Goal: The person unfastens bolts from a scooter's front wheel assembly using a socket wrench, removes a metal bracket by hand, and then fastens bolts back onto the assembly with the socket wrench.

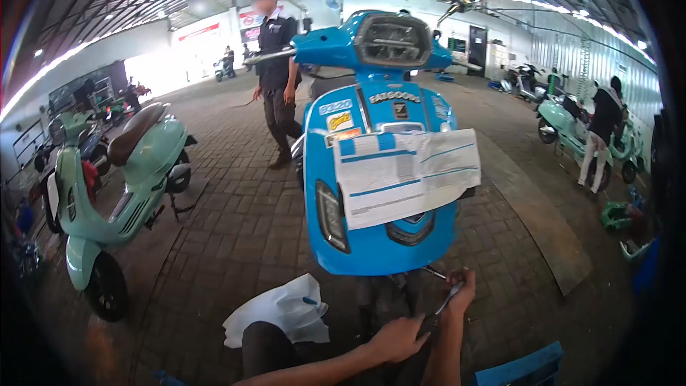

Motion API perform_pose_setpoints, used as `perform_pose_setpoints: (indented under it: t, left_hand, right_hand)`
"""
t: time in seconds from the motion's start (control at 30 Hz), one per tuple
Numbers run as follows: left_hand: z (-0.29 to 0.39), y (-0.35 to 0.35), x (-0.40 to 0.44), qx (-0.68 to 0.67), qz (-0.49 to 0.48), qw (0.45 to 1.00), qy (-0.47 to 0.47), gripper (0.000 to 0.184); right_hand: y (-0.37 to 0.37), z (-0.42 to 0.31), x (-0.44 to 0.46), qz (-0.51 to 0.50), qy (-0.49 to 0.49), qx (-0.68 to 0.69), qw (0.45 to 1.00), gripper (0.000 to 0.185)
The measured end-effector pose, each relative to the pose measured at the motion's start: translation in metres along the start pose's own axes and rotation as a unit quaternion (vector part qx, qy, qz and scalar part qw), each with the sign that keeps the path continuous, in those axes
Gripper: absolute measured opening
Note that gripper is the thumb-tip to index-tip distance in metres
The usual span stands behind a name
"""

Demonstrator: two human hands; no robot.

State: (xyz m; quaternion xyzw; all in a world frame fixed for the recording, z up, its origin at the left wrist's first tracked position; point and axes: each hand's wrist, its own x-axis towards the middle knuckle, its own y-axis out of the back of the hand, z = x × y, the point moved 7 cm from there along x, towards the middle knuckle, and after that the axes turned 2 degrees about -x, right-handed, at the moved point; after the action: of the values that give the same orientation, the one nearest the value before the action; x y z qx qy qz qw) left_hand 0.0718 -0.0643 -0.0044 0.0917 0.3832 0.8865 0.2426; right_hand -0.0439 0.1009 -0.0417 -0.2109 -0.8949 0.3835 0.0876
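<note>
In front of me a blue scooter [371, 250] faces my way, with a printed paper sheet [446, 164] across its front panel. My right hand [464, 291] is closed round a slim shiny metal hand tool [449, 298], below the scooter's lower right edge. A thin metal rod [433, 271] runs from near that hand toward the scooter's underside; whether it belongs to the tool I cannot tell. My left hand [400, 339] lies lower, beside my right forearm, its fingers curled near a dark piece at the tool's lower end. What those fingers hold is unclear.
A white plastic bag [279, 311] lies by my knee. A mint scooter [118, 193] stands at left. A person [276, 64] is on the brick floor behind the blue scooter. Another person [606, 125] bends at a mint scooter [561, 121] at right. A blue object [520, 368] is low right.
</note>
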Motion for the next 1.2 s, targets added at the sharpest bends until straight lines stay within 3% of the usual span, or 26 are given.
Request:
perform_pose_setpoints:
  t: [0.07, 0.13, 0.2, 0.23, 0.27, 0.33, 0.37, 0.47, 0.53, 0.6, 0.73, 0.8, 0.87, 0.93, 0.97, 1.03, 1.07, 1.13, 1.2]
  left_hand:
    - [-0.002, -0.006, 0.001, -0.046, 0.02, 0.999, -0.006, 0.047]
    - [-0.014, -0.033, 0.002, -0.053, 0.048, 0.997, -0.006, 0.048]
    - [-0.013, -0.056, -0.005, -0.102, 0.091, 0.991, -0.001, 0.053]
    - [-0.038, -0.1, 0.006, -0.088, 0.185, 0.977, -0.064, 0.056]
    - [-0.042, -0.118, 0.011, -0.104, 0.183, 0.976, -0.051, 0.056]
    - [-0.039, -0.13, 0.018, -0.057, 0.197, 0.979, -0.016, 0.057]
    - [-0.03, -0.116, 0.015, -0.06, 0.152, 0.986, 0.001, 0.057]
    - [-0.021, -0.061, 0.002, -0.055, 0.12, 0.991, -0.019, 0.057]
    - [0.006, 0.019, 0.003, -0.025, 0.027, 0.999, -0.037, 0.055]
    - [0.026, 0.065, 0.018, 0.028, -0.071, 0.997, -0.029, 0.051]
    - [0.034, 0.056, 0.024, 0.042, -0.101, 0.993, -0.037, 0.047]
    - [0.014, 0.026, 0.006, -0.03, 0.024, 0.999, -0.012, 0.045]
    - [0.007, 0.002, -0.003, -0.044, 0.025, 0.999, 0.005, 0.044]
    - [0.0, -0.014, -0.004, -0.079, 0.059, 0.995, 0.004, 0.044]
    - [-0.006, -0.03, -0.005, -0.082, 0.054, 0.995, 0.005, 0.044]
    - [-0.02, -0.062, -0.006, -0.099, 0.137, 0.985, -0.03, 0.045]
    - [-0.03, -0.089, 0.004, -0.094, 0.133, 0.986, -0.033, 0.045]
    - [-0.036, -0.116, 0.017, -0.143, 0.23, 0.96, -0.068, 0.044]
    - [-0.033, -0.119, 0.023, -0.107, 0.183, 0.977, -0.031, 0.045]
  right_hand:
    - [-0.002, -0.004, -0.005, -0.002, -0.001, -0.008, 1.0, 0.03]
    - [0.0, 0.002, 0.003, -0.008, -0.004, -0.019, 1.0, 0.031]
    - [0.003, -0.004, 0.011, -0.136, 0.095, -0.044, 0.985, 0.032]
    - [0.001, -0.009, 0.01, -0.172, 0.089, -0.079, 0.978, 0.033]
    - [0.005, -0.009, 0.011, -0.17, 0.075, -0.093, 0.978, 0.033]
    - [-0.012, -0.015, 0.008, -0.285, 0.112, -0.068, 0.95, 0.033]
    - [-0.012, -0.011, 0.007, -0.284, 0.095, -0.08, 0.951, 0.033]
    - [-0.015, -0.011, 0.006, -0.2, 0.064, -0.03, 0.977, 0.033]
    - [-0.007, -0.004, -0.009, 0.069, -0.05, 0.074, 0.994, 0.032]
    - [-0.013, -0.004, -0.005, 0.077, -0.033, 0.061, 0.995, 0.031]
    - [-0.03, -0.015, 0.001, 0.036, -0.017, 0.049, 0.998, 0.027]
    - [-0.014, -0.011, 0.006, 0.056, 0.0, 0.004, 0.998, 0.028]
    - [-0.008, -0.005, 0.003, -0.077, 0.021, 0.028, 0.996, 0.029]
    - [-0.005, -0.006, 0.004, -0.06, 0.026, -0.005, 0.998, 0.03]
    - [-0.008, -0.007, 0.005, -0.101, 0.05, -0.006, 0.994, 0.031]
    - [-0.011, -0.013, 0.003, -0.174, 0.094, -0.023, 0.98, 0.034]
    - [-0.008, -0.015, 0.006, -0.17, 0.098, -0.018, 0.98, 0.034]
    - [-0.014, -0.02, 0.004, -0.287, 0.114, -0.135, 0.942, 0.036]
    - [-0.017, -0.023, 0.008, -0.276, 0.123, -0.12, 0.946, 0.038]
